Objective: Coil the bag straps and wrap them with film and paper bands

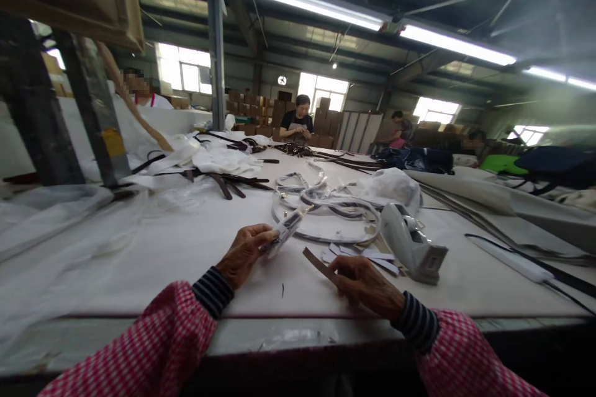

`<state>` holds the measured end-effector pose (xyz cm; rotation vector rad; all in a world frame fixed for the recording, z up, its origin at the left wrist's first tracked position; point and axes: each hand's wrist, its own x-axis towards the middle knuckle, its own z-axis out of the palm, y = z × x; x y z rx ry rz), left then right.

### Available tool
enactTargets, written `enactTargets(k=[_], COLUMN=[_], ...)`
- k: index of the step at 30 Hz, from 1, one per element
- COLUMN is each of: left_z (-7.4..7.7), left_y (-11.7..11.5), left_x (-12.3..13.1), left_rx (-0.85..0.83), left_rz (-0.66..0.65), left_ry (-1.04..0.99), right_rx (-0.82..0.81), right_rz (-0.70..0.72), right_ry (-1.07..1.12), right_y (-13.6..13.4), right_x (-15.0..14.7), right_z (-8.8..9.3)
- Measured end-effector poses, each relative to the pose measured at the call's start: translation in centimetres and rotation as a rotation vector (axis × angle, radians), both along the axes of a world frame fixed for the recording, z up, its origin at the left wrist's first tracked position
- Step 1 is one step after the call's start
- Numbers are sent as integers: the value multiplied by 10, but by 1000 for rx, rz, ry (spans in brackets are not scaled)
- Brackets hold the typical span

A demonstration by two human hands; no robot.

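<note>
My left hand (pixel 249 251) is closed on a strap end wrapped in clear plastic (pixel 288 226), with small brass-coloured metal bits at its far tip. Between the thumb and fingers of my right hand (pixel 365 282) is a narrow brown strip (pixel 319 263), pointing up and to the left. The two held pieces are apart. Beyond them lie coiled plastic-wrapped straps (pixel 342 237) on the white tabletop (pixel 186 273). Several white paper strips (pixel 379 258) rest just past my right hand, beside a grey tape dispenser (pixel 410 245).
Dark brown straps (pixel 228 183) and crumpled white wrapping (pixel 205 155) lie at the left and back. A white power strip (pixel 512 260) with a black cable is on the right, near stacked grey sheets (pixel 493 211). Metal posts (pixel 93 105) rise at left. A co-worker (pixel 298 121) stands across the table.
</note>
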<state>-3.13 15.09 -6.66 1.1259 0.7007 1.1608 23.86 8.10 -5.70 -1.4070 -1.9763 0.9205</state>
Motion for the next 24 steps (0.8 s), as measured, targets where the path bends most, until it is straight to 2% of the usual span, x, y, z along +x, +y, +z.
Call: enactTargets(k=[5,7,10,13,17,21,24], left_z=[3,0,-8,-15,-21,-24,-27], left_y=[-7,-3,7,14,15,15,16], left_x=[2,0,-2,-2,1,3,3], left_rx=[228,282,391,470,590,648,665], left_rz=[69,97,142,172,170,159,124], left_ry=[384,523,660,716,700,755,846], right_rx=[373,441,466,483,409,385,293], right_rz=[-113,-149,-177,-267,-514,-811,-852], right_ry=[-332,-382,-338,-285,-130,34,71], right_y=[-14,-20,-31,-44,-57,-56,-43], right_x=[23,31,46,70,121,175,199], right_z=[-7,-13,-17,-14,4,28,39])
